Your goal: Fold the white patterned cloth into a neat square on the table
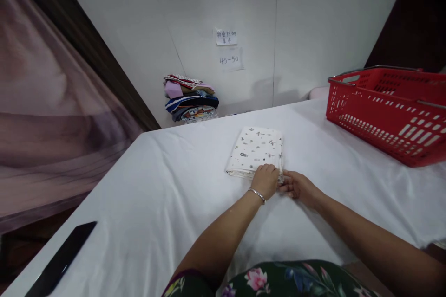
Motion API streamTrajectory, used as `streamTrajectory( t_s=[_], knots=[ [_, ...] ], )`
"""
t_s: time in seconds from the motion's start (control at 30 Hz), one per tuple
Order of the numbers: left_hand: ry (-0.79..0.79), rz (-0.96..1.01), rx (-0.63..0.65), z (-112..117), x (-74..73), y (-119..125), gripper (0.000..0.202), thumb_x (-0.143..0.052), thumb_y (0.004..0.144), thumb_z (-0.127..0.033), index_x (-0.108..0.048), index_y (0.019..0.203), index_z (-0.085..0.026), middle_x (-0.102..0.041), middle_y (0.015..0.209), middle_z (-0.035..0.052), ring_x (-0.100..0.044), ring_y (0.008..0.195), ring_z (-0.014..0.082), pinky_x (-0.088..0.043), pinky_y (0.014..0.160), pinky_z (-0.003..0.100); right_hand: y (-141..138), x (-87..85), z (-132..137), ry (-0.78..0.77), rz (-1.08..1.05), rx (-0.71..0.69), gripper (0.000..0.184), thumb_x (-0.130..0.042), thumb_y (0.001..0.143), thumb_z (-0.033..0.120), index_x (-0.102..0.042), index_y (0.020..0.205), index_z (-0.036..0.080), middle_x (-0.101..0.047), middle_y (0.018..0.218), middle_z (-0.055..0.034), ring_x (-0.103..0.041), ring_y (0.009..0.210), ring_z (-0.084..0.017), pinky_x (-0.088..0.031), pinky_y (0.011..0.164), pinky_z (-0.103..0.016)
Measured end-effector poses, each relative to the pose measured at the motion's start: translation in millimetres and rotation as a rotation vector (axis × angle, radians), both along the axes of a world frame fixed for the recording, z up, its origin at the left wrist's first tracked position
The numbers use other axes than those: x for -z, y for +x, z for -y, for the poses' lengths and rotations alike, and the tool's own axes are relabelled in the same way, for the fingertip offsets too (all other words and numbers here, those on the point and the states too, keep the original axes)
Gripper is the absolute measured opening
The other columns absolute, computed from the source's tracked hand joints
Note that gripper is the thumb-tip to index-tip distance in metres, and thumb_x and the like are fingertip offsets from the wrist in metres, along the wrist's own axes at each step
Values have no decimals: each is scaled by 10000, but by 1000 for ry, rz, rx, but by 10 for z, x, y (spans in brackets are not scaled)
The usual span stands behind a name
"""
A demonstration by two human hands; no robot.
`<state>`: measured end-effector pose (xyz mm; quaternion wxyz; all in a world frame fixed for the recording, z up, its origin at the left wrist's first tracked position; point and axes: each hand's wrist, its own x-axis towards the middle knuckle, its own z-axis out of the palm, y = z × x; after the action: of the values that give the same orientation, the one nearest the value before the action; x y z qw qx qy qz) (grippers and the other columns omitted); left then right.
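White-draped tabletop (139, 204) before a pale wall (313, 18); folded printed cloth (256, 148) lies flat on it; left hand (266, 180) half-curled over its near edge, pinching or resting I cannot tell; right hand (296, 188) closed on the near right corner; most of the cloth extends beyond both; I judge the step as edge-straightening; next move calls for keeping the layers aligned.

Red basket (379, 113), stacked fabrics (191, 98), wall notes (228, 48)
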<state>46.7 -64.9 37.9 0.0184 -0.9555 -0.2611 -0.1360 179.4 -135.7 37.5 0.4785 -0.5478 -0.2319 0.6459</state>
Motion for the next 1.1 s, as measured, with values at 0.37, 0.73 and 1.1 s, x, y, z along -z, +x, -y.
streamTrajectory(
  t_s=[0.37,0.73,1.1],
  knots=[
    [-128,124,-102,92,3,5,555,-497,736,-178,-334,1264,-122,-596,960,73,-520,910,207,-377,837,359,-50,13,-85,22,352,74,795,-573,768,456,-122,1399,283,-645,630,-17,-619,482,-179,-395,360,-212],
    [-251,413,-146,-110,-43,-560,545,-482,739,-175,-360,1269,-199,-528,1210,54,-451,1116,176,-312,1000,362,29,72,-78,110,391,22,767,-618,738,411,-242,1391,273,-645,636,-17,-587,458,-147,-370,331,-194],
    [-410,441,-627,-422,233,-1195,453,-541,718,-189,-510,1170,-203,-563,1171,39,-491,1083,181,-370,971,331,79,75,-95,46,333,-30,481,-609,736,375,-525,1180,211,-662,689,-59,-597,494,-148,-374,341,-197]
  ],
)
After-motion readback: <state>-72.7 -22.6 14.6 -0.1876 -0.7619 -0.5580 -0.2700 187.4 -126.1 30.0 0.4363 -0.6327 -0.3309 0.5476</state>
